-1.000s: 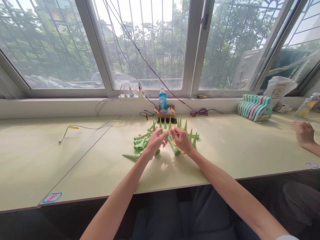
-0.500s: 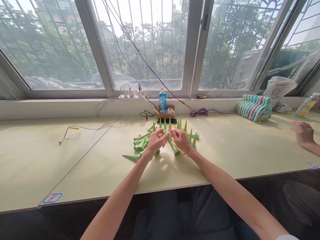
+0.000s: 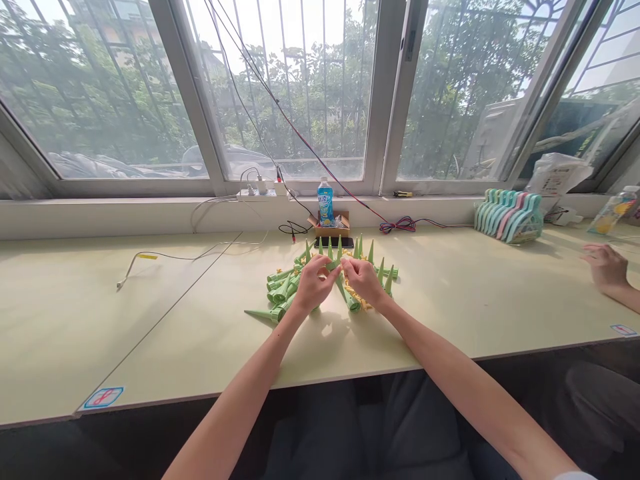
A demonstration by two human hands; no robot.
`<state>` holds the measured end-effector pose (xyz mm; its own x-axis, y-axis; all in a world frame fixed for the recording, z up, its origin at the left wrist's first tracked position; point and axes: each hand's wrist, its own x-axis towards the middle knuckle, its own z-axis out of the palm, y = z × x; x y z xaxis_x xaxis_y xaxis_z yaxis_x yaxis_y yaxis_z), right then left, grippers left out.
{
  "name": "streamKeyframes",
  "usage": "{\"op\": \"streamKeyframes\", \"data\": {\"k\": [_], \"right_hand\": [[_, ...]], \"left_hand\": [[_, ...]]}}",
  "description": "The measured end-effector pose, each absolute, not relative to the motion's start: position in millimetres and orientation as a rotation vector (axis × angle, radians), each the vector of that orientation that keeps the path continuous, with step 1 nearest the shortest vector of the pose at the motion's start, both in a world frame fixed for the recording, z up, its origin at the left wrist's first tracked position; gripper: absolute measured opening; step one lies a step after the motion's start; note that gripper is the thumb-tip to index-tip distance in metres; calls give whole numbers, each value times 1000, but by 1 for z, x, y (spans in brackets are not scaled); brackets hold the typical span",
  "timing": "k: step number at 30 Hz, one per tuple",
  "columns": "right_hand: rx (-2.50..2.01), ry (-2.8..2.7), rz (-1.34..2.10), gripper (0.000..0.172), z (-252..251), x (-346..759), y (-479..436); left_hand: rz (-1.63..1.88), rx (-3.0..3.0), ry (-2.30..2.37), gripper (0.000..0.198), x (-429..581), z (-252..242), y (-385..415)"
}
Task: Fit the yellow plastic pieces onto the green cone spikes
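A pile of green plastic cones (image 3: 283,288) lies on the pale table (image 3: 200,333), some upright (image 3: 371,252), some on their sides, with small yellow parts (image 3: 361,301) mixed among them. My left hand (image 3: 311,287) and my right hand (image 3: 364,280) meet over the pile. Both are closed in a pinch around one green cone (image 3: 334,265) held between them just above the table. Whether a yellow part is pinched too is hidden by the fingers.
A blue-labelled bottle (image 3: 325,202) and a small cardboard box (image 3: 334,227) stand behind the pile by the window sill. Cables (image 3: 397,225) trail along the table. A stack of coloured hangers (image 3: 510,215) sits far right. Another person's hand (image 3: 606,267) rests at the right edge.
My two hands have drawn slightly closer and lifted the cone a little; the other person's hand shifted slightly.
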<state>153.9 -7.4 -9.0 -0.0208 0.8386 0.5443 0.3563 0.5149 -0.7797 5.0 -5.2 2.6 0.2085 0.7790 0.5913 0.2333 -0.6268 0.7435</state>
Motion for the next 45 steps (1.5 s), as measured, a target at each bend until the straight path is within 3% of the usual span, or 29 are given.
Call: {"op": "streamKeyframes", "data": {"k": [18, 27, 34, 41, 45], "right_hand": [[-995, -1568, 671, 55, -12, 155, -4], [-967, -1511, 648, 53, -9, 154, -6], [-964, -1504, 598, 51, -13, 155, -5], [-992, -1528, 558, 50, -12, 156, -7], [-967, -1544, 555, 47, -10, 156, -9]], "left_hand": [[1502, 2258, 927, 22, 4, 1, -6], [1690, 2031, 1044, 21, 6, 8, -8], [1718, 1813, 1215, 8, 0, 7, -5], [1550, 1726, 1138, 15, 1, 9, -10], [1493, 1552, 1074, 29, 1, 10, -11]]}}
